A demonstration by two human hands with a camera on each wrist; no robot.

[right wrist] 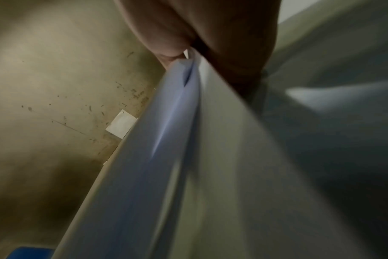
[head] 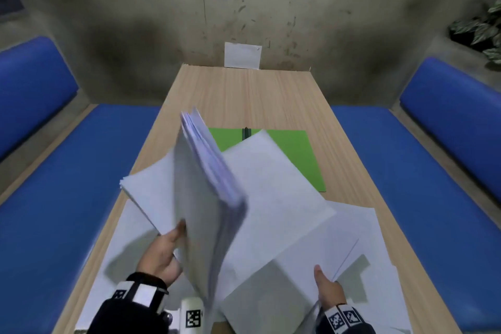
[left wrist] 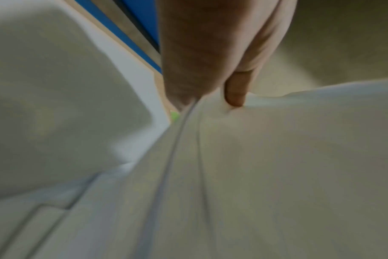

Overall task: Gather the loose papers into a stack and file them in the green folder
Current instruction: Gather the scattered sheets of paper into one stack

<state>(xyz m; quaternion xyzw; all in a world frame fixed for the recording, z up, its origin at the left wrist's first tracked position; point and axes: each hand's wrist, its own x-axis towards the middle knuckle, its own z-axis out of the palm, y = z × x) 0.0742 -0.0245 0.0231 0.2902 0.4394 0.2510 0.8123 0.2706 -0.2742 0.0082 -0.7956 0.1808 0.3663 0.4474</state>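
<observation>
My left hand (head: 177,234) grips a thick stack of white papers (head: 206,192), which stands tilted on its edge above the table's near middle. In the left wrist view the thumb and fingers of the left hand (left wrist: 210,99) pinch the stack of papers (left wrist: 233,175). My right hand (head: 325,280) pinches a few lifted sheets (head: 271,285) at the near right; in the right wrist view the right hand (right wrist: 188,52) clamps their edges (right wrist: 166,140). More loose sheets (head: 273,192) lie spread across the table. The green folder (head: 298,154) lies beyond them, its near left part covered by paper.
The wooden table (head: 244,89) runs away from me to a stained wall with a white card (head: 242,55) on it. Blue benches (head: 67,198) (head: 433,184) flank both sides. A black clip (head: 246,133) sits at the folder's far edge. A plant (head: 479,30) stands at the far right.
</observation>
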